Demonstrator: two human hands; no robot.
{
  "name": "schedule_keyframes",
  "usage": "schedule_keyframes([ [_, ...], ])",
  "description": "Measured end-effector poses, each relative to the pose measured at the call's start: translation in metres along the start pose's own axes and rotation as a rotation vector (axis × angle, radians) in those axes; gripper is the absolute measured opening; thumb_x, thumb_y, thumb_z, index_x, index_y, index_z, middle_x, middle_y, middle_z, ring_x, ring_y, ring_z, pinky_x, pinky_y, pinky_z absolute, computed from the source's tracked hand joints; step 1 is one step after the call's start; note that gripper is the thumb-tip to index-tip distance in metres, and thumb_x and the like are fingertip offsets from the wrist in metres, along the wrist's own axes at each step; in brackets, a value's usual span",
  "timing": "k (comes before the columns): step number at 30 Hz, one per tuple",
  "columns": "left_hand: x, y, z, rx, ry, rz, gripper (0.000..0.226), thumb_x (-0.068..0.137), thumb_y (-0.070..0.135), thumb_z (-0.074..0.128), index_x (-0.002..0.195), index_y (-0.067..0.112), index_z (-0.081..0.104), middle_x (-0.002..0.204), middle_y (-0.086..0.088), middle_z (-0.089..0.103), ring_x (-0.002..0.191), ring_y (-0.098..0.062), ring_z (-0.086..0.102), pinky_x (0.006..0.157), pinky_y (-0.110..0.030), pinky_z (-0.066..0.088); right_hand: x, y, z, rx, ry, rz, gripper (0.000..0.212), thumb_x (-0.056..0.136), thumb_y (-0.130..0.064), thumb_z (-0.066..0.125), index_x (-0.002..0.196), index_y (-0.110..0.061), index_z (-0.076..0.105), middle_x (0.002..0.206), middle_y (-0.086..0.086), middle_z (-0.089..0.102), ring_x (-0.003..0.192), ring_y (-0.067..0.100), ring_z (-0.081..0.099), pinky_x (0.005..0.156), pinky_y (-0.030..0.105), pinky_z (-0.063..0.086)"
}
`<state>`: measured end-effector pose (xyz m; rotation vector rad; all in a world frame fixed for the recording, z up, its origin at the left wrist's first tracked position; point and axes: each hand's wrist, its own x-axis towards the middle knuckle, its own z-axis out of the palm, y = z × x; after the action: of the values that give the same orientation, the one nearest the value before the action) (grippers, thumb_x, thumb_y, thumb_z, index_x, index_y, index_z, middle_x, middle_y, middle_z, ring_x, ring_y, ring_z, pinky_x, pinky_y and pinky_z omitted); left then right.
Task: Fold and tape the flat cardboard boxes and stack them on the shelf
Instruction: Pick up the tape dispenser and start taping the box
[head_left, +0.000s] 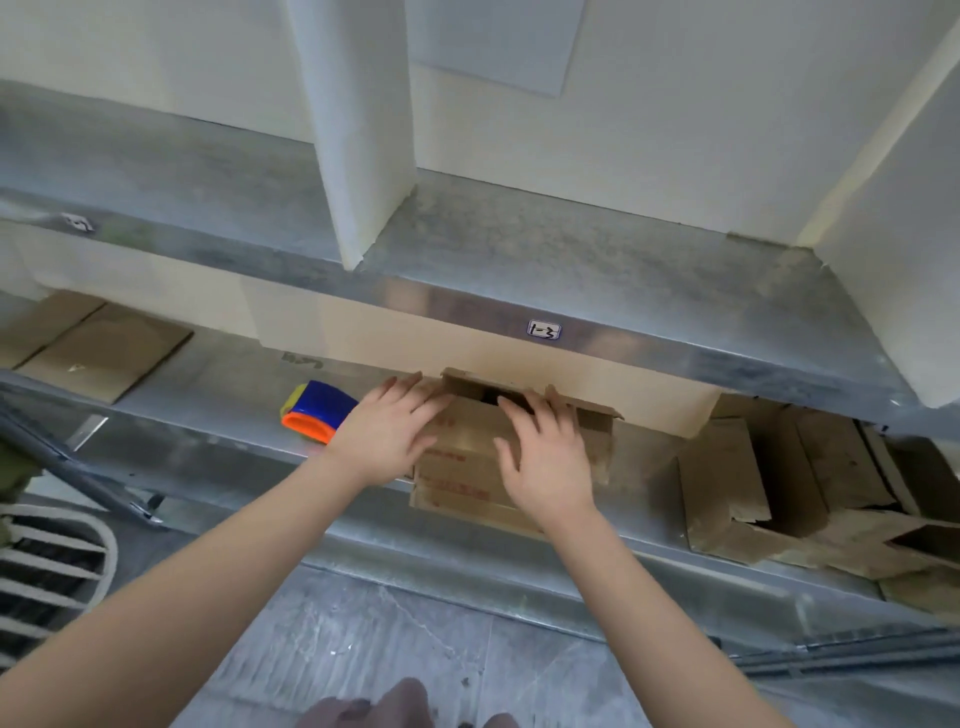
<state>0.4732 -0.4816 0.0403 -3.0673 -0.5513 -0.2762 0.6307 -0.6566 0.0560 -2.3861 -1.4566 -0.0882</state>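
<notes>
Just under label "1-3", left hand and right hand press flat on box.

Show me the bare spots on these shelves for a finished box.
Upper shelf: bare between the white uprights. Lower shelf: free between the flat cardboard and tape dispenser, narrower between the half-folded box and the cardboard pile. Crowded at the right, around that pile.

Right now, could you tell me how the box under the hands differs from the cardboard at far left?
The box is partly opened, flaps raised; the flat cardboard lies flat. The box shows red print; the flat cardboard looks plain. The left hand and right hand rest on the box, not the flat cardboard. Both are brown.
</notes>
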Motion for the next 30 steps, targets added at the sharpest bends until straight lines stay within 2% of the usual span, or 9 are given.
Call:
schedule_keyframes([
  [5,-0.039,-0.064,-0.006,0.053,-0.053,-0.03,0.05,0.091,0.04,0.059,0.136,0.021,0.052,0.142,-0.006,0.05,0.136,-0.03,0.039,0.114,-0.045,0.026,0.015,-0.073,0.032,0.06,-0.073,-0.102,0.049,0.096,-0.036,0.047,0.144,-0.026,0.043,0.153,0.005,0.037,0.148,0.027,0.017,0.122,0.044,0.009],
  [10,-0.06,-0.136,0.002,0.06,-0.128,-0.032,0.057,0.088,0.042,0.063,0.138,0.019,0.051,0.139,-0.007,0.053,0.132,-0.032,0.044,0.114,-0.045,0.027,0.035,-0.145,0.076,0.091,-0.104,-0.111,0.048,0.096,-0.033,0.047,0.144,-0.024,0.044,0.147,0.008,0.043,0.144,0.032,0.025,0.12,0.046,0.017],
  [13,-0.059,-0.17,0.012,0.017,-0.173,0.019,0.063,0.088,0.048,0.06,0.142,0.019,0.047,0.143,-0.009,0.049,0.134,-0.032,0.042,0.115,-0.046,0.025,0.047,-0.175,0.106,0.112,-0.149,-0.036,0.05,0.097,-0.032,0.045,0.146,-0.023,0.041,0.149,0.007,0.041,0.144,0.032,0.024,0.12,0.044,0.018],
  [17,-0.048,-0.193,0.03,-0.007,-0.252,0.087,0.072,0.089,0.06,0.048,0.15,0.026,0.03,0.154,-0.001,0.032,0.142,-0.023,0.026,0.119,-0.04,0.013,0.047,-0.182,0.138,0.112,-0.21,0.11,0.054,0.096,-0.03,0.045,0.149,-0.022,0.036,0.153,0.006,0.036,0.145,0.029,0.023,0.119,0.04,0.022],
  [23,-0.017,-0.194,0.052,-0.073,-0.307,0.188,0.07,0.086,0.061,0.052,0.146,0.029,0.037,0.148,-0.001,0.04,0.137,-0.025,0.032,0.118,-0.042,0.012,0.033,-0.172,0.162,0.116,-0.257,0.315,0.056,0.099,-0.03,0.043,0.152,-0.019,0.029,0.155,0.004,0.033,0.147,0.023,0.019,0.122,0.033,0.015],
  [25,-0.008,-0.198,0.057,-0.09,-0.376,0.197,0.066,0.086,0.059,0.053,0.145,0.032,0.037,0.141,0.0,0.043,0.13,-0.025,0.038,0.115,-0.041,0.018,0.032,-0.171,0.166,0.13,-0.26,0.351,0.055,0.1,-0.031,0.042,0.152,-0.019,0.028,0.156,0.002,0.031,0.147,0.021,0.018,0.122,0.031,0.014],
  [28,-0.003,-0.206,0.061,-0.223,-0.444,0.196,0.06,0.087,0.049,0.06,0.141,0.033,0.041,0.13,-0.001,0.046,0.116,-0.024,0.044,0.096,-0.033,0.036,0.032,-0.169,0.171,0.152,-0.252,0.381,0.054,0.101,-0.027,0.042,0.152,-0.018,0.028,0.156,0.003,0.03,0.148,0.02,0.016,0.122,0.03,0.014],
  [30,-0.003,-0.21,0.061,-0.298,-0.462,0.197,0.057,0.085,0.049,0.063,0.137,0.033,0.046,0.122,-0.001,0.048,0.11,-0.022,0.045,0.088,-0.032,0.04,0.033,-0.169,0.173,0.172,-0.247,0.397,0.054,0.101,-0.024,0.042,0.152,-0.017,0.027,0.157,0.003,0.028,0.148,0.02,0.016,0.121,0.029,0.014],
])
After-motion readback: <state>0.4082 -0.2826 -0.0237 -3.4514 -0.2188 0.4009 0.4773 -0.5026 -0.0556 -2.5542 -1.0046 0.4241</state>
